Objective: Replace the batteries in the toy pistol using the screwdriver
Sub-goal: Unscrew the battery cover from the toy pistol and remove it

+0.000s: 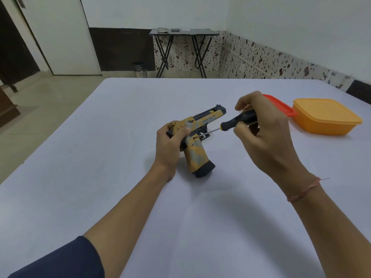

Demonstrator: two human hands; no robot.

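A yellow-and-black toy pistol (197, 149) stands tilted on the white table (120, 197), its grip base down and its barrel pointing away to the right. My left hand (170, 146) grips its rear end, thumb across the slide. My right hand (261, 133) holds a screwdriver (230, 123) with a black handle by its fingertips. The thin metal shaft slants down to the left, and its tip sits at a screw hole near the top of the pistol's grip. No batteries are in sight.
An orange plastic box (327, 119) sits at the table's right side, with its red lid (281, 106) lying beside it, partly behind my right hand. A folding table (183, 35) stands against the far wall, a small metal bin (138, 69) on the floor near it.
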